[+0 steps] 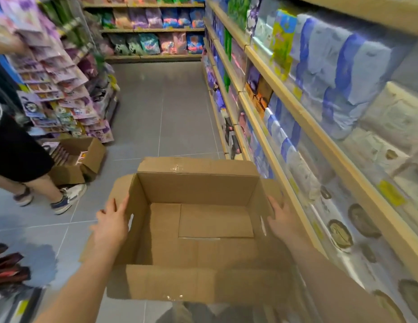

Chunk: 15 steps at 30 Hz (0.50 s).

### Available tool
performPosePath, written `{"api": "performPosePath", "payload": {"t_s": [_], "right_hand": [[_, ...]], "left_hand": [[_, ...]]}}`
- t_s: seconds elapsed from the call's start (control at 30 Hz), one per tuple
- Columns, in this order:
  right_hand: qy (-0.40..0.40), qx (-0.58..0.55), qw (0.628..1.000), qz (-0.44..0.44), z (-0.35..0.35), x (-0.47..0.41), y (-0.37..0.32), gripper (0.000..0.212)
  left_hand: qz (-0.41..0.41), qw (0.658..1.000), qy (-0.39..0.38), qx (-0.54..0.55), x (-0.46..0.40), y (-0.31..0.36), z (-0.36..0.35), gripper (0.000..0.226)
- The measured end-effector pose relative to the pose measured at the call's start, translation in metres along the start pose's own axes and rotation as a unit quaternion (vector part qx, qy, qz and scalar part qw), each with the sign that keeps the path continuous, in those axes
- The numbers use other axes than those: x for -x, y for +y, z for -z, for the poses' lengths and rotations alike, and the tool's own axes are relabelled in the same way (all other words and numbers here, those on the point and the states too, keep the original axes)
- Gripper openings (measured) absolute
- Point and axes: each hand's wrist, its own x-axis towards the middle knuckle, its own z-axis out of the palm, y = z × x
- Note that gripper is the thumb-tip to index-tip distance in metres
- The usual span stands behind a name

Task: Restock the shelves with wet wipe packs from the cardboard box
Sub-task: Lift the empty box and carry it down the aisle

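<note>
Brown cardboard box, flaps open and interior holding no packs, held above the grey tiled floor in a shop aisle. Left hand lies flat against the left wall and flap, fingers straight and slightly spread; right hand presses the right wall likewise, fingers extended. Wooden shelves at right carry wrapped blue and white packs. At left, a second person's legs stand just beside a smaller open cardboard carton.

No legible text; packs, shelf tags blurred.
</note>
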Motion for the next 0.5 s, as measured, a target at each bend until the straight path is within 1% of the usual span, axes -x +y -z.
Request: {"api": "performPosePath", "payload": {"t_s": [0.17, 0.23, 0.33, 0.43, 0.5], "right_hand": [[0.006, 0.029, 0.999, -0.025, -0.008, -0.093, -0.058, 0.069], [0.014, 0.037, 0.998, -0.051, -0.006, -0.126, -0.084, 0.069], [0.03, 0.022, 0.998, -0.053, 0.0, -0.178, -0.125, 0.068], [0.034, 0.025, 0.996, -0.077, 0.01, -0.232, -0.159, 0.066], [0.053, 0.033, 0.996, -0.064, 0.012, -0.272, -0.173, 0.067]], "left_hand": [[-0.025, 0.999, -0.014, -0.023, -0.126, 0.019, 0.01, 0.065], [-0.037, 0.998, -0.029, -0.032, -0.181, 0.026, 0.021, 0.064], [-0.061, 0.997, -0.021, -0.05, -0.262, 0.038, 0.038, 0.068], [-0.061, 0.997, -0.044, -0.035, -0.338, 0.055, 0.058, 0.065], [-0.07, 0.996, -0.036, -0.032, -0.377, 0.067, 0.065, 0.061]]}}
